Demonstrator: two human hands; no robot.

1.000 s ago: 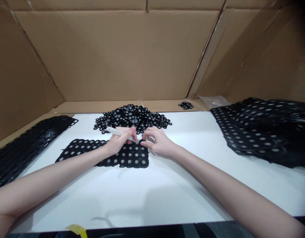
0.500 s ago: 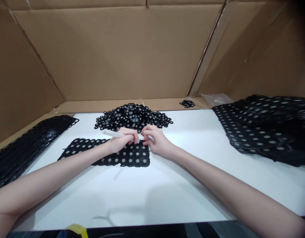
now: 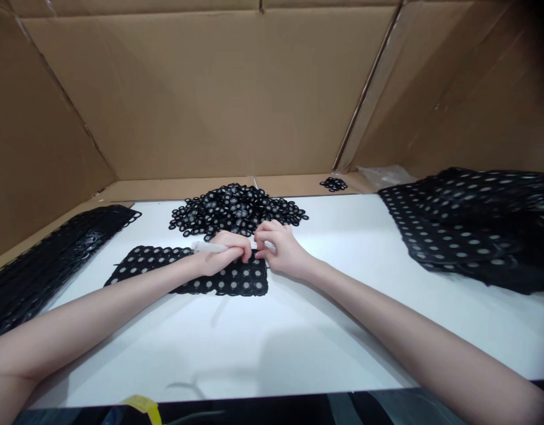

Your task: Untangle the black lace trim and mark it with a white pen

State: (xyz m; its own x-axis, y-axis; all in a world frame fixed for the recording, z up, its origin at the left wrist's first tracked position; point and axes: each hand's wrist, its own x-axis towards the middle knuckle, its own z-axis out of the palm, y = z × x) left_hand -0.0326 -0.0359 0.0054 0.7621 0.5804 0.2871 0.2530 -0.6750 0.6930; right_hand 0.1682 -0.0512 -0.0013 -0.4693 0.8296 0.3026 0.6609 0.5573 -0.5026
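Observation:
A white pen-shaped tool [image 3: 209, 247] lies in my left hand [image 3: 225, 252], whose fingers are closed round it; its rear end points left. My right hand [image 3: 283, 251] is beside it on the right, fingertips pinched together close to my left fingers. A small white piece [image 3: 268, 245] shows between the right fingers; what it is I cannot make out. Under both hands lies a flat black mesh panel of joined rings [image 3: 241, 285] with pale round openings. My left hand and forearm cover part of it.
Behind my hands is a heap of loose black rings [image 3: 230, 209]. A smaller ring pile [image 3: 334, 184] lies at the back right. Black mesh stacks [image 3: 64, 254] lie left, dotted black mesh [image 3: 471, 236] right. Cardboard walls [image 3: 219, 94] enclose the white table [image 3: 325, 342].
My left hand and the white tool have shifted slightly right, and less of the tool's rear end sticks out. A small gap shows between the two hands. The right hand has barely moved.

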